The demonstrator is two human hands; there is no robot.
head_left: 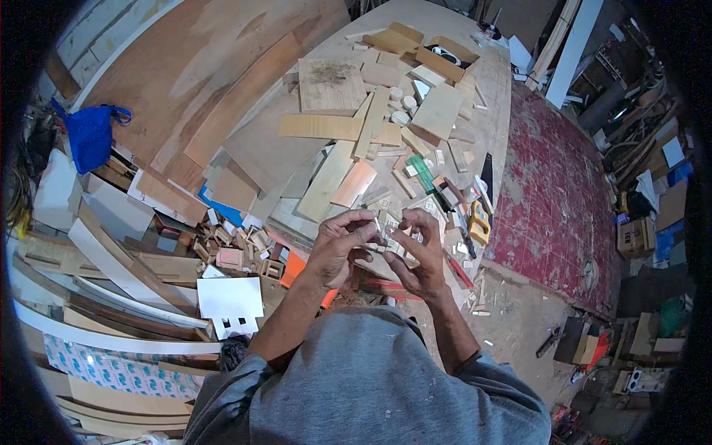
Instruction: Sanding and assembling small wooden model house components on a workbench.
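In front of my chest, at the near edge of the workbench, both hands are raised close together. My left hand (341,248) pinches a small, thin whitish piece (377,225) between thumb and fingertips; its exact kind is too small to make out. Facing it, my right hand (423,256) has its fingers curved and apart from the thumb, with nothing plainly held. Beyond the hands lie small wood blocks (405,184), a green clear bottle-like thing (420,172) and a yellow tape measure (480,222).
The workbench (489,89) carries boards, a square wood panel (331,85), round discs (400,117) and an open cardboard box (447,58). A handsaw (486,176) lies at its right side. Offcuts (237,241) pile up on the left. A red-stained panel (556,185) stands right.
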